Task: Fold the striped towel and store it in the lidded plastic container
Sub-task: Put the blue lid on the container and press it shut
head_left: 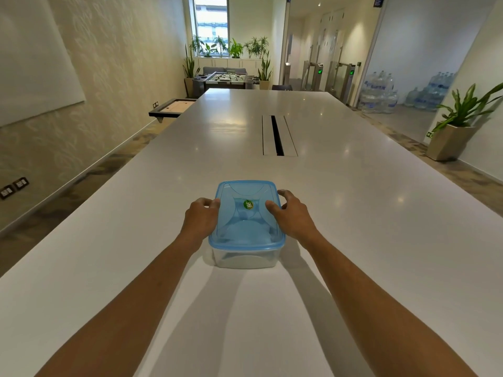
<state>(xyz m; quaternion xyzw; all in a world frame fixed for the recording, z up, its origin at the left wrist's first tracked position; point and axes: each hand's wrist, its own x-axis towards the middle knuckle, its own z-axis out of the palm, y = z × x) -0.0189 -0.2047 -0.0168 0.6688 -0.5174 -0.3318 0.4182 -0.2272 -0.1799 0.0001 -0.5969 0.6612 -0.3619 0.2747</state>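
On the near end of the long white desk (pixel 353 202): clear plastic container (pixel 245 258) standing upright, translucent blue lid (pixel 246 213) seated on top, rim of the lid flush all round as far as can be seen; round green sticker (pixel 248 205) at the lid's centre; pale folded mass visible through lid and wall, lying inside the container; stripes not resolvable through the plastic, so cannot confirm it is the striped towel

Left hand (pixel 202 217) against the container's left side; fingers curled over the lid's left edge, touching it; right hand (pixel 291 213) on the right side; thumb resting on the lid top near the sticker, remaining fingers spread and bent around the far right corner; both hands grasping the lidded container, one on each side; forearms bare, reaching in from the bottom corners of the view

Desk surface glossy, ceiling lights reflected in it; recessed cable slot (pixel 277 136) midway down the desk, well apart from the container

Background: foosball table (pixel 224 78) past the far end of the desk, potted plants (pixel 236 49) by the window; stacked water bottles (pixel 379 92) behind glass at right; one potted plant (pixel 460 121) in a square planter at the right edge; whiteboard (pixel 32 55) on the left wall
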